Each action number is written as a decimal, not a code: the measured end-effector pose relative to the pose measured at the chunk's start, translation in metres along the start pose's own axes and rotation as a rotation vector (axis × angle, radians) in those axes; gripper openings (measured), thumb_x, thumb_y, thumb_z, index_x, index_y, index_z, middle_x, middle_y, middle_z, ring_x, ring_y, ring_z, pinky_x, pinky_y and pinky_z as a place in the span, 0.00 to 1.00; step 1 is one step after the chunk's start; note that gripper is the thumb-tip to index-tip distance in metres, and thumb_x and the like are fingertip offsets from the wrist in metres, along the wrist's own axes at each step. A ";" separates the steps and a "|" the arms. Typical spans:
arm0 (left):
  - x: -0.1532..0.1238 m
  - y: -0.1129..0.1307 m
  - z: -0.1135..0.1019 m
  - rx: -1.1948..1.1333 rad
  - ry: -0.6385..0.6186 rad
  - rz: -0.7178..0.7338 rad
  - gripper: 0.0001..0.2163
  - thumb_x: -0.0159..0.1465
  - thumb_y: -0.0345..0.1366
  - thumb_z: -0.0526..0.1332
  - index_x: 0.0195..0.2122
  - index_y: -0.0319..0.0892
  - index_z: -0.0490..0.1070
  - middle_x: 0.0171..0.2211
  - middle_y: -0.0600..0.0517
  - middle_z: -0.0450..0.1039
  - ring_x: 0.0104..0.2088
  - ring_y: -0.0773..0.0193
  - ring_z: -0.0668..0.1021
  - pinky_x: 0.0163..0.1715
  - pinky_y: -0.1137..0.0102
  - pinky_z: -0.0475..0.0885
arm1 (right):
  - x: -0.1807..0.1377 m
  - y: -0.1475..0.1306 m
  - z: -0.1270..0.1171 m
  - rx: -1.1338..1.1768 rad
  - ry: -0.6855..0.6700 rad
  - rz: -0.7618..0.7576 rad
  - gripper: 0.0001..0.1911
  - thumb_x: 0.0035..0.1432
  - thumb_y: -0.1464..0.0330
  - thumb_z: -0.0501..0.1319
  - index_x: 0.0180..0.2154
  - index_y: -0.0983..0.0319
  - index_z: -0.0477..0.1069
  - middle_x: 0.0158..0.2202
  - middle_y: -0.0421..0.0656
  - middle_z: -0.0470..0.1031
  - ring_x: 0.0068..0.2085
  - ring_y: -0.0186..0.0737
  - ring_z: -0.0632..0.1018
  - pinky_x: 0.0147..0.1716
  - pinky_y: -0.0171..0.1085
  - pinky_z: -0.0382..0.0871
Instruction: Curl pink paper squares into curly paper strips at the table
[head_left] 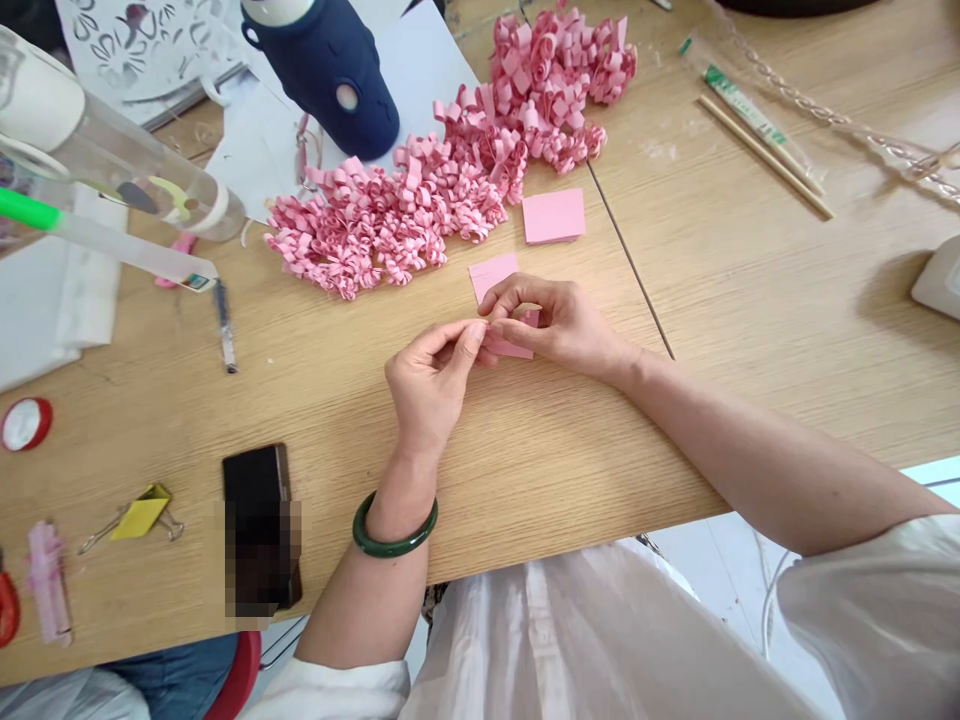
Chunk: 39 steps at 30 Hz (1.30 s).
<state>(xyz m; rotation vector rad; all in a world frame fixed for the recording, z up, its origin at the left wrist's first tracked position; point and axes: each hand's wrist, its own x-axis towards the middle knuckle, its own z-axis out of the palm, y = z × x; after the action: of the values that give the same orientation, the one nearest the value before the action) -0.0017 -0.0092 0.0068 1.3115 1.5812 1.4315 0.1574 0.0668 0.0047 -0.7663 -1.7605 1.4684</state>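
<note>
My left hand point(439, 375) and my right hand point(551, 318) meet fingertip to fingertip above the wooden table. Both are closed in a pinch on a small piece of pink paper point(491, 329), mostly hidden by the fingers. Beneath and behind my right hand lie pink paper slips point(493, 272), partly covered by it. A neat stack of pink paper rectangles point(553, 216) lies just beyond. Farther off spreads a long heap of curled, fringed pink paper flowers point(420, 200).
A dark blue bottle point(330, 80) and a clear bottle point(150, 165) stand at the back left. On the left lie a pen point(224, 325), phone point(259, 500), yellow binder clip point(142, 512) and red tape roll point(26, 424). Wooden chopsticks point(765, 157) lie at the right.
</note>
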 end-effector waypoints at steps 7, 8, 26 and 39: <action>-0.001 0.001 0.002 -0.009 0.000 0.006 0.10 0.66 0.42 0.65 0.36 0.42 0.83 0.30 0.52 0.82 0.26 0.66 0.81 0.31 0.72 0.77 | 0.000 -0.001 0.000 0.001 0.007 0.007 0.08 0.60 0.68 0.65 0.29 0.64 0.73 0.41 0.45 0.77 0.38 0.35 0.74 0.36 0.35 0.66; -0.001 0.001 0.002 -0.030 0.001 -0.003 0.10 0.66 0.42 0.65 0.36 0.42 0.83 0.31 0.52 0.83 0.26 0.66 0.81 0.31 0.71 0.77 | 0.000 -0.001 0.000 0.003 0.009 0.008 0.08 0.60 0.68 0.65 0.29 0.64 0.73 0.42 0.46 0.77 0.37 0.35 0.74 0.36 0.35 0.66; 0.000 -0.002 0.001 -0.012 0.013 0.007 0.06 0.63 0.40 0.68 0.35 0.44 0.83 0.27 0.54 0.82 0.25 0.67 0.81 0.32 0.72 0.77 | 0.001 0.001 0.000 -0.009 0.000 -0.008 0.07 0.60 0.68 0.64 0.30 0.64 0.73 0.40 0.45 0.77 0.36 0.34 0.74 0.35 0.34 0.66; -0.001 -0.002 0.002 -0.043 0.016 -0.084 0.07 0.62 0.41 0.69 0.35 0.43 0.82 0.30 0.53 0.82 0.26 0.68 0.81 0.31 0.73 0.77 | 0.000 0.003 0.000 0.004 0.011 0.023 0.09 0.60 0.65 0.63 0.32 0.65 0.74 0.41 0.46 0.76 0.35 0.33 0.74 0.33 0.34 0.65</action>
<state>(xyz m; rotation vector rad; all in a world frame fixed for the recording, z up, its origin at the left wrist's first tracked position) -0.0002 -0.0097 0.0048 1.1979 1.5884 1.4194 0.1574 0.0670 0.0014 -0.7933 -1.7449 1.4797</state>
